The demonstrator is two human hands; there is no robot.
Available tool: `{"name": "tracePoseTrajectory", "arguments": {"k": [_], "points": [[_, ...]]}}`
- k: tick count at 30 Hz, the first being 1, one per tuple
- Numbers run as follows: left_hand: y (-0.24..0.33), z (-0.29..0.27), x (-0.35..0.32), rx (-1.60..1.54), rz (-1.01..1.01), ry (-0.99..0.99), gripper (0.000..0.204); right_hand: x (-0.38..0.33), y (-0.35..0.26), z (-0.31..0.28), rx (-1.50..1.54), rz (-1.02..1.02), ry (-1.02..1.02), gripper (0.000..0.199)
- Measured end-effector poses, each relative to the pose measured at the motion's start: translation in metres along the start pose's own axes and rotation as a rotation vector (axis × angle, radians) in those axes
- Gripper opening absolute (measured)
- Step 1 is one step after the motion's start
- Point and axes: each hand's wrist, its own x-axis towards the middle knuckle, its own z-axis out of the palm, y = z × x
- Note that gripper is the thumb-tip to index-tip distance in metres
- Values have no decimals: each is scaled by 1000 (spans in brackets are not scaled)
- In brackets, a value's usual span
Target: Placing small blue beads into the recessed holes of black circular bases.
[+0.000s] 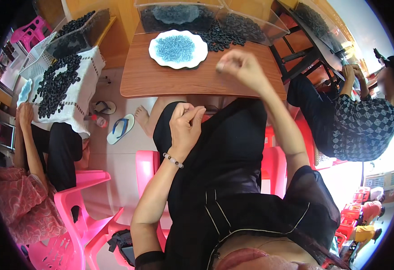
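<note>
My left hand (185, 128) is raised over my lap, just off the table's near edge. Its thumb and fingertips are pressed together, and whatever they hold is too small to make out. Above the right part of the brown table (161, 83), my right hand (244, 69) has its fingers curled into a pinch. Something small and dark may be at those fingertips. A white scalloped plate (201, 50) carries a heap of tiny blue pieces (174, 47). Behind and right of it lies a pile of small black rings (219, 38), the closest things to my right hand.
Clear bins (179, 15) of black pieces line the table's back. On the left, another person (24, 193) sits by a cloth-covered table (78, 90) heaped with black rings. A person in a checked top (363, 126) works at the right. Pink chairs (78, 216) and sandals (120, 129) are nearby.
</note>
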Motion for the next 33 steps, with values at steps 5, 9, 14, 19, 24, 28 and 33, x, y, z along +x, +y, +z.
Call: {"name": "tracePoseTrajectory", "arguments": {"k": [5,9,14,19,24,28,33], "points": [[2,-1,-3,14,-35,-69,15,100,16,-91,-361,-195,377,28],[1,1,-7,30,-78,-130,15,158,32,-133,-628,-99,670,18],[-1,3,-8,24,-104,-166,16,185,61,-144,-670,-1,644,27],[-17,1,-15,51,-54,-146,14,164,70,-92,-676,-269,584,34],[-18,8,-14,23,-44,-140,14,109,78,-42,-650,-179,226,27],[-17,8,-16,14,-58,-154,14,90,96,-13,-655,-158,66,25],[-19,7,-19,20,-50,-155,14,85,94,2,-707,-106,12,27]]}}
